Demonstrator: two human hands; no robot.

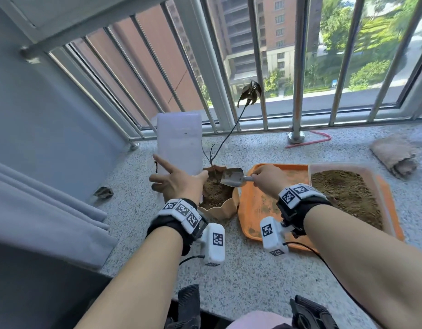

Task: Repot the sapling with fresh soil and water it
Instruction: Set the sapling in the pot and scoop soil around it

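A thin sapling [225,138] with a few dried leaves at its top stands in a tan scalloped pot [223,210] filled with brown soil. My right hand [268,178] grips the handle of a small metal trowel [232,178], whose scoop is over the pot beside the stem. My left hand [178,184] is at the pot's left rim with fingers spread, the thumb touching the rim. A clear tub of loose soil [345,193] sits on an orange tray [255,210] to the right of the pot.
A tall translucent white container [179,143] stands just behind my left hand. A dry leaf [103,193] lies on the speckled stone ledge at left. A rolled cloth [397,155] and a red cord [309,141] lie at the back right. Metal railing bars run along the far edge.
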